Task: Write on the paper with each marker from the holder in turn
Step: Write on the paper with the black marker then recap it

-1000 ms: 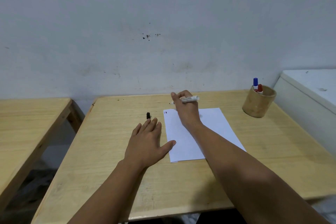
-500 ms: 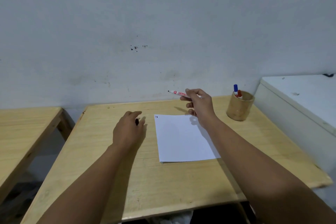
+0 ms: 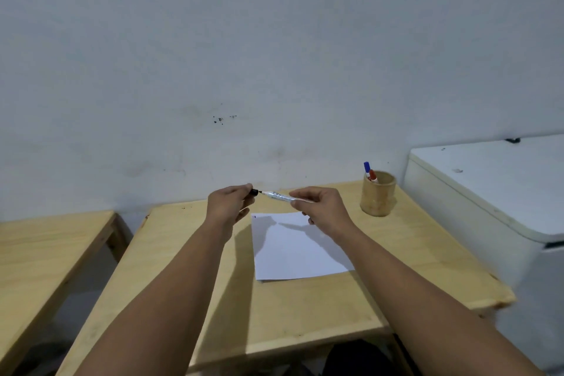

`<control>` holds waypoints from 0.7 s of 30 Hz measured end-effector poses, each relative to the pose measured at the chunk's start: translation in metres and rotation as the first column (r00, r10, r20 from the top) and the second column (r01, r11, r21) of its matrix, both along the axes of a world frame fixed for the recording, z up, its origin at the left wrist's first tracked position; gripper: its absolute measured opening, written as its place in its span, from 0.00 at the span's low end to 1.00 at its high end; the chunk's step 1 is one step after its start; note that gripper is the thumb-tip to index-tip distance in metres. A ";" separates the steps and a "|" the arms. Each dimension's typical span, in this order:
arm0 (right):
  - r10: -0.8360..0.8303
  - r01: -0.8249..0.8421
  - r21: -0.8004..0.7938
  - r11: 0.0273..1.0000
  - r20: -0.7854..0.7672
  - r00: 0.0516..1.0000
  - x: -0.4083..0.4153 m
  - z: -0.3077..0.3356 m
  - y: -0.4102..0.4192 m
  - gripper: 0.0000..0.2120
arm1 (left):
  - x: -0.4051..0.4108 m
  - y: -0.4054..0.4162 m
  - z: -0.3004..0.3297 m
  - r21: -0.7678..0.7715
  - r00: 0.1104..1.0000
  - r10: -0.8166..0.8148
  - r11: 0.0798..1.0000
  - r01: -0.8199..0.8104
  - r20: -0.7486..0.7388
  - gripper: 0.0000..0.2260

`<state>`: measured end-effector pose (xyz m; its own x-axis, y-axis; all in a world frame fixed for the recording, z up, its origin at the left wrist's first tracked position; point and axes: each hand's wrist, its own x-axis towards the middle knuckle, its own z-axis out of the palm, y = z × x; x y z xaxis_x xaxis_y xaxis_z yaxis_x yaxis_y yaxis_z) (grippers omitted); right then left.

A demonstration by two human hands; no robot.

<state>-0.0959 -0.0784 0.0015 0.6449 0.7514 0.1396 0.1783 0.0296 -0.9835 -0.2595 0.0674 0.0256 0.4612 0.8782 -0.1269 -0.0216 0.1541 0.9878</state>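
Observation:
My right hand [image 3: 320,207] holds a white marker [image 3: 279,196] level above the table, its dark tip pointing left. My left hand [image 3: 229,206] pinches the black cap [image 3: 254,192] right at that tip; the cap and tip look just apart. Below both hands lies a white sheet of paper [image 3: 297,250] with small marks in its top left corner. A round wooden holder [image 3: 377,194] stands at the table's back right, with a blue-capped marker [image 3: 367,168] and a red-capped marker [image 3: 373,175] sticking out.
The paper lies on a light wooden table [image 3: 305,308] against a grey wall. A second wooden table [image 3: 45,250] stands to the left across a gap. A white box-like cabinet [image 3: 488,192] sits close on the right.
My left hand picked the black cap up off the table and brought it to the marker's tip. My right hand lifted the marker off the paper and turned it level.

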 end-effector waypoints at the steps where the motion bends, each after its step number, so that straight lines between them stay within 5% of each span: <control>1: -0.004 0.004 0.011 1.000 0.003 1.000 -0.001 0.003 -0.003 0.08 | 0.002 -0.006 0.005 0.000 1.000 -0.003 1.000 0.003 0.002 0.06; 11: -0.037 0.035 0.057 0.998 0.027 0.999 0.013 0.020 -0.036 0.08 | 0.028 -0.042 0.026 0.072 1.000 -0.008 0.997 0.007 0.002 0.07; 21: -0.174 0.163 0.069 0.984 0.206 0.963 0.031 0.017 -0.055 0.07 | 0.081 -0.071 0.025 0.152 1.000 -0.007 0.988 0.010 -0.022 0.07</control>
<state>-0.0644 -0.1330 0.0187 0.7133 0.6231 0.3209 0.3881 0.0301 -0.9211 -0.1785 -0.0040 0.0509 0.4674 0.8841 -0.0018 0.0004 0.0018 1.0000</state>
